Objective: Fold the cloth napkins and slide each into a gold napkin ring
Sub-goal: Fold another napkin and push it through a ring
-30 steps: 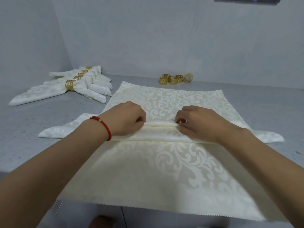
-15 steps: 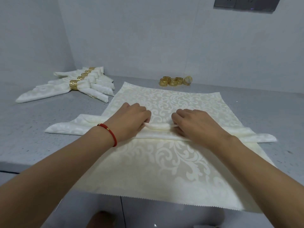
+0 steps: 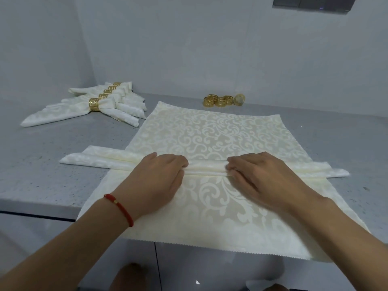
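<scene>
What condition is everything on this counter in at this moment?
Folded napkin: long band, lying across the flat napkin.
Flat napkin: spread open, front edge overhanging the counter.
Finished napkins: ringed, fanned.
Loose rings: empty, clustered.
Left hand, right hand: pinching the band.

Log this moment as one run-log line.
step: folding napkin strip | left hand: pinching strip | right hand: pinching strip | finished napkins: far left | loose rings: by wall
</scene>
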